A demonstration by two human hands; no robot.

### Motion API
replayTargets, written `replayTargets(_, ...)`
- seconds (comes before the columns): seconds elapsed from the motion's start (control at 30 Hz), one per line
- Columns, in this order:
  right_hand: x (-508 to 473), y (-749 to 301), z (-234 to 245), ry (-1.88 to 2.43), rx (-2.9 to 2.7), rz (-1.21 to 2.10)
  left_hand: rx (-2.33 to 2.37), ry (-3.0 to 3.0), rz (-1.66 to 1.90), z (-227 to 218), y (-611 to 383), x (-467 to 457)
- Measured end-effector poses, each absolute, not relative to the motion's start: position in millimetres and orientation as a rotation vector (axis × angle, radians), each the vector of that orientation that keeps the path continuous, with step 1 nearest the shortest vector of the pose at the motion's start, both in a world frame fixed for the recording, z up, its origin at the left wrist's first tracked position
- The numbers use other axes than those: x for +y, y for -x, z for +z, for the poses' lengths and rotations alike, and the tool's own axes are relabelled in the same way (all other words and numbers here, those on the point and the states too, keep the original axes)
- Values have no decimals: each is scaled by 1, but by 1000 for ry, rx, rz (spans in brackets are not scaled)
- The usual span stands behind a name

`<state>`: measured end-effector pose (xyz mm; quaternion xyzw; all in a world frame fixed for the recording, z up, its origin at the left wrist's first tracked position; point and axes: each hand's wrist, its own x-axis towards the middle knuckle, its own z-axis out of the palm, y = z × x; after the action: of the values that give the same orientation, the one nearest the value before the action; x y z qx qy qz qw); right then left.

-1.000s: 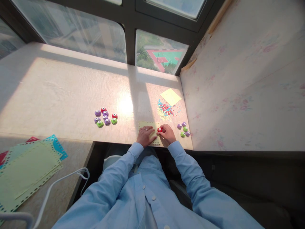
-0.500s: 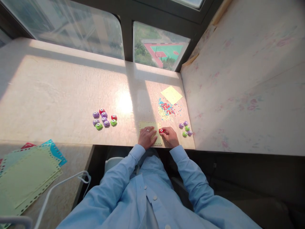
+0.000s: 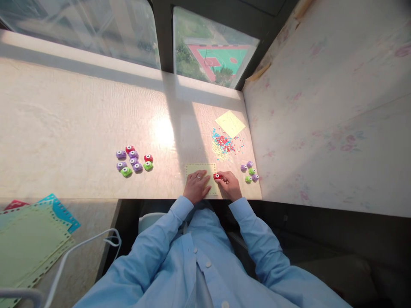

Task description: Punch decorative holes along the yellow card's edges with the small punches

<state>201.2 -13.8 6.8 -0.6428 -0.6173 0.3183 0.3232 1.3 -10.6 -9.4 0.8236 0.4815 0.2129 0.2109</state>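
A pale yellow sheet of paper (image 3: 192, 168) with small holes punched along its edges lies on the ledge before me. My left hand (image 3: 197, 186) rests flat on it with fingers stretched out and a ring on one of them. At the sheet's right edge, my right hand (image 3: 229, 185) grips a small red craft punch (image 3: 217, 176) with a round white button on top. Whether the punch is pressed down, I cannot make out. Just beyond the hands spreads a heap of tiny red, blue and yellow paper bits (image 3: 223, 144).
Several purple, green and red punches (image 3: 133, 161) stand to the left; a smaller group (image 3: 251, 170) is near the right wall (image 3: 321, 128). A yellow paper square (image 3: 230, 124) lies behind the bits. Punched coloured sheets (image 3: 28, 239) and a white cable (image 3: 69, 256) are at lower left.
The view has shifted slightly, so the surroundings sit a little differently in the frame. Both hands keep nearly the same place on the sheet, the red punch still in my right.
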Motion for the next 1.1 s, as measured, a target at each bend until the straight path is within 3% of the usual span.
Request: replayTargets(1.1,-15,-201,7,1707,-1566,853,1320,-2258,597,-8,0,-12)
